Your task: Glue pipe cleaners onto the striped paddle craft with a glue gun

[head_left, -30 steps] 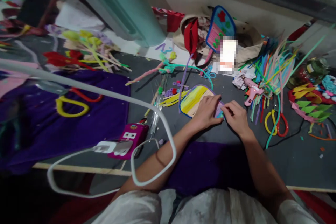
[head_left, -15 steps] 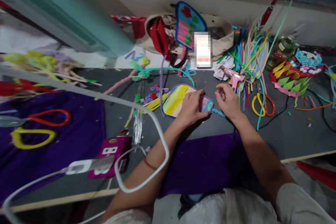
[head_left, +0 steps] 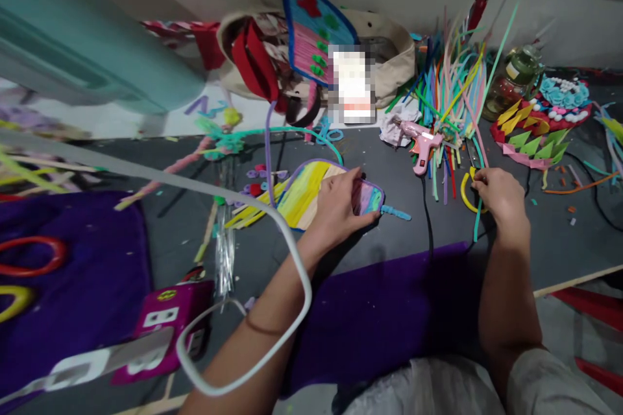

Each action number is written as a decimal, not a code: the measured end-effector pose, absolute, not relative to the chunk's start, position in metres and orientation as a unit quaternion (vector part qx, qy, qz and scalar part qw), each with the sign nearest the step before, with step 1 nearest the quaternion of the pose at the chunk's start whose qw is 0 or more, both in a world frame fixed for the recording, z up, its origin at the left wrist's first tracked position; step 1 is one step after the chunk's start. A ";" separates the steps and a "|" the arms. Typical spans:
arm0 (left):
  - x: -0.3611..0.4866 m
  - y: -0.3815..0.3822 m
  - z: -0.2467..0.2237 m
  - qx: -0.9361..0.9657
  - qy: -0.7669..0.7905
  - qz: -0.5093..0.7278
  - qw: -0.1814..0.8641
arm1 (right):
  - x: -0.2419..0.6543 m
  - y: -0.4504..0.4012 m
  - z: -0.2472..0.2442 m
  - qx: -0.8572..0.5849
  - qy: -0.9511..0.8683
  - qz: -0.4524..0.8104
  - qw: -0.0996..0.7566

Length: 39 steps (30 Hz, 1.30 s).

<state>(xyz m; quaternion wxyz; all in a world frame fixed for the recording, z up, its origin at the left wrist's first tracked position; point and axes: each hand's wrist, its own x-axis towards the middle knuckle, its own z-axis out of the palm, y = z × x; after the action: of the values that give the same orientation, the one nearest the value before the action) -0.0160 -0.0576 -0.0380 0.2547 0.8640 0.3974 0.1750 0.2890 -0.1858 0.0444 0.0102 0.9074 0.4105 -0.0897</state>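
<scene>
Scissors (head_left: 468,189) with yellow handles lie at three o'clock under the right hand (head_left: 501,198), fingers closing on them; the left hand (head_left: 335,211) should pin the striped fan (head_left: 311,191) flat.

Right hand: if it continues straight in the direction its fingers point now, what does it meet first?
The right hand is already at the yellow scissors handle; beyond that, probably the pile of coloured strips, though depth is hard to judge.

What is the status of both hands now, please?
Left hand flat on striped fan craft. Right hand on yellow scissors handle, grip unclear. Pink glue gun and its black cord between them.
</scene>
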 end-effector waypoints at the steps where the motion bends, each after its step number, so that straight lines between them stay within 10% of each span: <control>1: -0.016 -0.057 -0.038 0.865 0.395 0.175 0.255 | 0.291 -0.186 0.045 0.910 0.402 -0.097 0.018; 22: -0.013 -0.056 -0.033 0.871 0.391 0.163 0.250 | 0.296 -0.188 0.041 0.914 0.395 -0.080 0.038; 29: -0.010 -0.057 -0.034 0.857 0.407 0.174 0.266 | 0.300 -0.221 0.081 0.840 0.361 -0.285 -0.289; 39: -0.008 -0.061 -0.027 0.858 0.412 0.162 0.260 | 0.289 -0.232 0.098 0.686 0.341 -0.238 -0.598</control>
<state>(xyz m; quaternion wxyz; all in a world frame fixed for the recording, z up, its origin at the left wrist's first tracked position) -0.0076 -0.0614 -0.0268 0.2601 0.8582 0.4120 0.1617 0.2889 -0.2323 0.0984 -0.5978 0.6855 0.3409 -0.2378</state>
